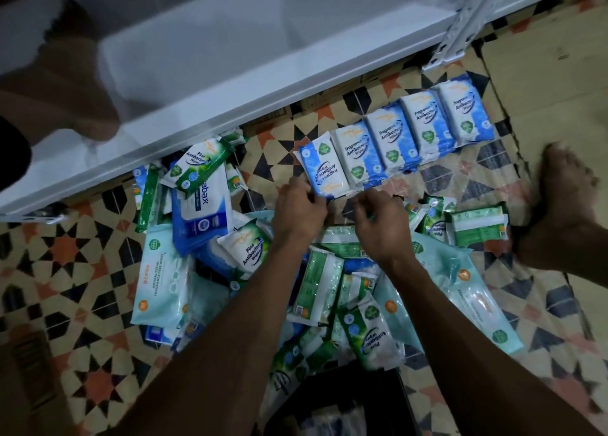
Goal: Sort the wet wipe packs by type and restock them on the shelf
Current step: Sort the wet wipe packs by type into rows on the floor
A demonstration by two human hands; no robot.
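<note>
A row of several blue and white fragrance-free antibacterial wipe packs (404, 129) lies on the tiled floor just below the white shelf (230, 73). My left hand (301, 211) pinches the lower left corner of the leftmost blue pack (324, 169), which lies turned the other way round. My right hand (381, 228) hovers beside it with curled fingers; whether it holds anything is unclear. Under my forearms lies a mixed heap: green pine packs (248, 244), a large pale teal pack (161, 277) and a dark blue pack (205, 211).
A bare foot (559, 202) stands right of the heap and another (72, 83) at the upper left by the shelf. Two green packs (467, 225) lie apart near the right foot. Flattened cardboard (546, 83) covers the floor at the upper right. A white metal bracket (467, 24) leans on the shelf.
</note>
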